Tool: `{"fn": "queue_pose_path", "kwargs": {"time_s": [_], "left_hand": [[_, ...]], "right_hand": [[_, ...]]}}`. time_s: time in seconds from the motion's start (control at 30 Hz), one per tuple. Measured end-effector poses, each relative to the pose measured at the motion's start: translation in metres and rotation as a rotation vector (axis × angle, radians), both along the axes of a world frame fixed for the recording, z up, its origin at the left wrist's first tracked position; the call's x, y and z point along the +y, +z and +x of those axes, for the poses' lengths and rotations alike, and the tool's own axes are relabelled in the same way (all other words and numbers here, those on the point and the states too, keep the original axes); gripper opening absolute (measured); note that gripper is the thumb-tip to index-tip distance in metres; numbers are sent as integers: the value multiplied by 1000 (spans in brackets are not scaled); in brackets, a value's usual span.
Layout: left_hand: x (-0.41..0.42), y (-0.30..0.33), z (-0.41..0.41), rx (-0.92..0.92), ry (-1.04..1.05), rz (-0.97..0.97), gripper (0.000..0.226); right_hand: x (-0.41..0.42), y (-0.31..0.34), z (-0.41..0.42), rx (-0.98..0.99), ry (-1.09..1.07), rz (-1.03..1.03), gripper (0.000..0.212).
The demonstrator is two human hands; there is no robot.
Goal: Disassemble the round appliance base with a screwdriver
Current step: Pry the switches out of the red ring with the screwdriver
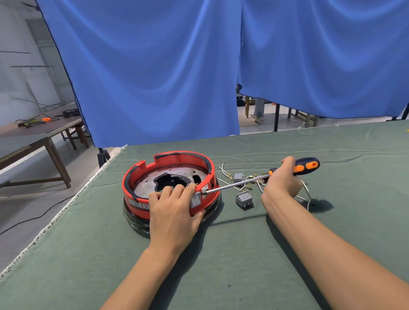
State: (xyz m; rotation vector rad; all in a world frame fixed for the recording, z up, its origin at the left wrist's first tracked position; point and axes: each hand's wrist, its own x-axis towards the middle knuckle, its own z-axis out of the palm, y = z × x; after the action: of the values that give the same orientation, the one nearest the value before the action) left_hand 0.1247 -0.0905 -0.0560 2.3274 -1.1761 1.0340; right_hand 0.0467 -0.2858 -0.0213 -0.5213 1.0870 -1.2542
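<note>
A round red appliance base (168, 161) with a grey metal plate inside sits on the green cloth. My left hand (174, 209) grips its near rim, fingers curled over the edge and thumb below a grey rocker switch (195, 200). My right hand (283, 180) holds the orange-and-blue handle of a screwdriver (306, 166). Its long shaft points left, and the tip meets the red rim just above the switch.
Two loose grey switches (244, 199) and several wires (225, 171) lie on the cloth between the base and my right hand. The table's left edge (67, 205) runs diagonally. Blue curtains (160, 74) hang behind; other tables stand far left.
</note>
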Motion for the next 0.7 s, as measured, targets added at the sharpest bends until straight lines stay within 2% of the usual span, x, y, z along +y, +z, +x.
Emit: {"fn": "queue_pose_path", "kwargs": {"time_s": [0.4,0.7], "left_hand": [[7,2,2,19,-93,20,62],[6,3,1,50,-67,25,63]], "right_hand": [[-7,39,14,151,202,-146,26],[16,25,-19,33,-7,-240,32]]}}
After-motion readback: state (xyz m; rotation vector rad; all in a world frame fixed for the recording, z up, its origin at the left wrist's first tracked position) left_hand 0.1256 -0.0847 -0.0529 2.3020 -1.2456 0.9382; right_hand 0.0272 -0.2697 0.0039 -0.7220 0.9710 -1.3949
